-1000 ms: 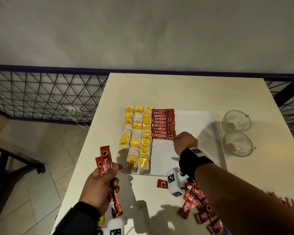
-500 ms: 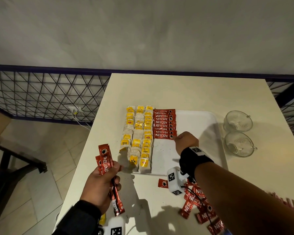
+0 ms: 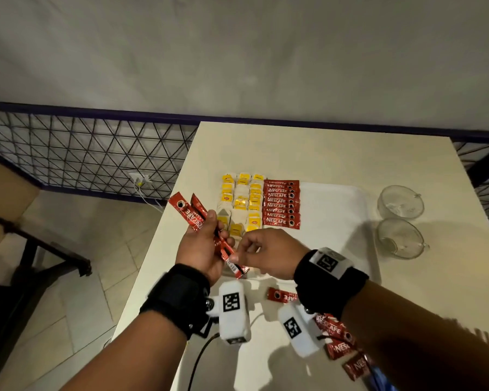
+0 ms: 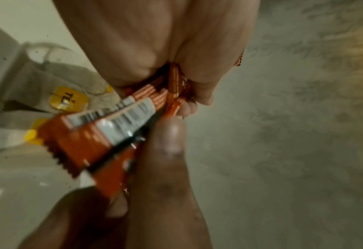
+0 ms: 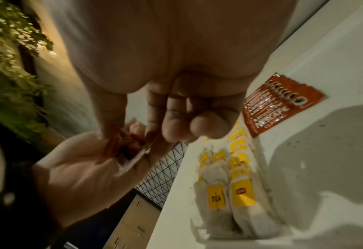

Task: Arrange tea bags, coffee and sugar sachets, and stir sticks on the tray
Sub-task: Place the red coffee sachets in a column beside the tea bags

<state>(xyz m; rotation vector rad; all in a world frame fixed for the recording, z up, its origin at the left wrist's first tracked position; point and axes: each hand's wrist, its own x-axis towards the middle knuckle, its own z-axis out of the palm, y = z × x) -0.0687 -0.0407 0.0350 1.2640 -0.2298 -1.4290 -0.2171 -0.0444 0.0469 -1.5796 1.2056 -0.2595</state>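
The left hand (image 3: 201,249) gripped a bundle of coffee sachets (image 3: 194,214) above the tray (image 3: 333,221) — the right hand (image 3: 266,253) pinched one sachet's lower end; near tea bags (image 3: 239,204) lay hidden behind both hands.

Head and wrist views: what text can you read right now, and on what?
"NESCAFE CLASSIC": coffee sachets in the row on the tray.
"NESCAFE": sachets in the left hand and loose on the table.
"TEA": yellow tea bag tag.
Sachet barcode print: blurred.
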